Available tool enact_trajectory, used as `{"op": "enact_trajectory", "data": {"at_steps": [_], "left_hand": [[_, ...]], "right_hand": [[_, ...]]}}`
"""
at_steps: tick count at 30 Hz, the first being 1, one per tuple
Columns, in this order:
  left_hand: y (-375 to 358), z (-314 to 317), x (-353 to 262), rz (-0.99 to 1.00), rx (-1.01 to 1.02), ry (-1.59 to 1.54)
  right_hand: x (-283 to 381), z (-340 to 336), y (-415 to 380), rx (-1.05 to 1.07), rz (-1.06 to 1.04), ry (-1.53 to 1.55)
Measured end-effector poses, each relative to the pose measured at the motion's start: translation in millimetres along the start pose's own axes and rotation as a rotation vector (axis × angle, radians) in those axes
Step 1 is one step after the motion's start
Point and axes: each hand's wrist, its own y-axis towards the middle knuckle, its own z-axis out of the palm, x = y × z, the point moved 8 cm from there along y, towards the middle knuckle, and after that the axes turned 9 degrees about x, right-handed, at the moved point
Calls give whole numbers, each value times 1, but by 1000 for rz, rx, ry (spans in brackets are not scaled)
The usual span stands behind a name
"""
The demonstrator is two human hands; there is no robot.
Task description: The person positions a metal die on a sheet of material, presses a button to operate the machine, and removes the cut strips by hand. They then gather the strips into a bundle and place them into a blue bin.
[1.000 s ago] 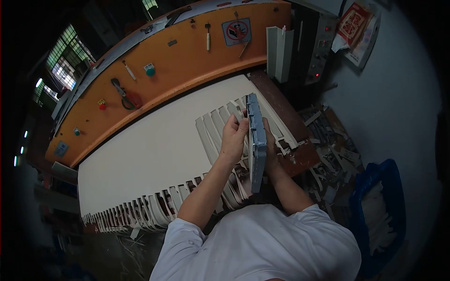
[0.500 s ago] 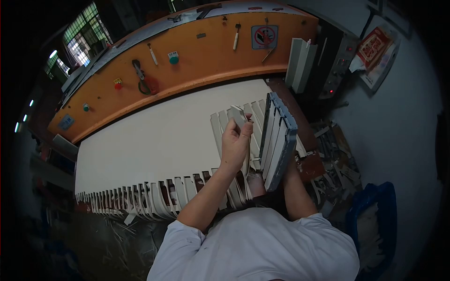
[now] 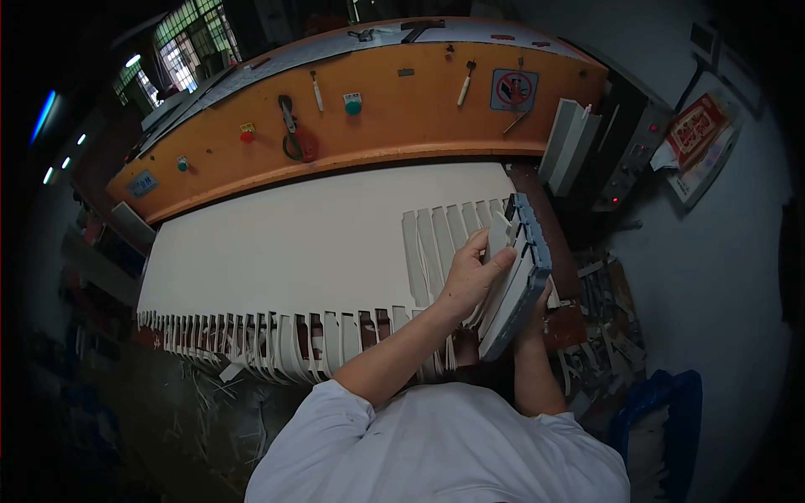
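Observation:
My right hand (image 3: pixel 539 312), mostly hidden behind it, grips a blue-grey framed cutting die (image 3: pixel 520 281) tilted up on edge. Pale bars or slots run along the die's face. Fingers closed, my left hand (image 3: pixel 478 272) pinches a pale cut piece (image 3: pixel 497 237) against that face; its fingertips are partly hidden. Beneath and beyond both hands lies a large off-white sheet (image 3: pixel 302 239). Long strip-shaped cuts (image 3: pixel 432 251) mark its right part, and a fringe of narrow strips (image 3: pixel 281 344) hangs off the near edge.
An orange press beam (image 3: pixel 386 117) spans the back, with scissors (image 3: pixel 289 130), buttons and small tools on it. A control box (image 3: pixel 629 159) with red lights stands at right. Scrap strips (image 3: pixel 608 323) pile beside the table, near a blue plastic bag (image 3: pixel 658 402).
My left hand has moved right, bringing the pale piece from beside the cutting die onto its face. The camera view has shifted slightly.

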Motion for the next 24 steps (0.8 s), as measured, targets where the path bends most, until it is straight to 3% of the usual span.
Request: {"op": "enact_trajectory", "data": {"at_steps": [5, 8, 11, 13, 16, 18, 21, 24], "left_hand": [[-5, 4, -3, -20, -33, -198], [-7, 0, -2, -7, -103, -163], [-13, -9, 3, 46, -283, -163], [-23, -17, -6, 97, -344, -115], [-47, -37, -29, 233, -354, 22], [-57, -52, -59, 367, -346, 31], [-37, -42, -59, 142, -208, 53], [-25, -21, -32, -29, -28, 209]], "right_hand": [[-13, 3, 5, 62, -49, 25], [-8, 15, 10, 70, -63, 17], [-5, 21, 15, 104, -46, -68], [-17, 14, 19, 117, 21, -168], [-14, 7, 24, -32, 33, 46], [-14, 2, 28, 5, -41, 9], [-28, 0, 36, 6, 52, 190], [-2, 16, 36, 43, 24, 17]]}}
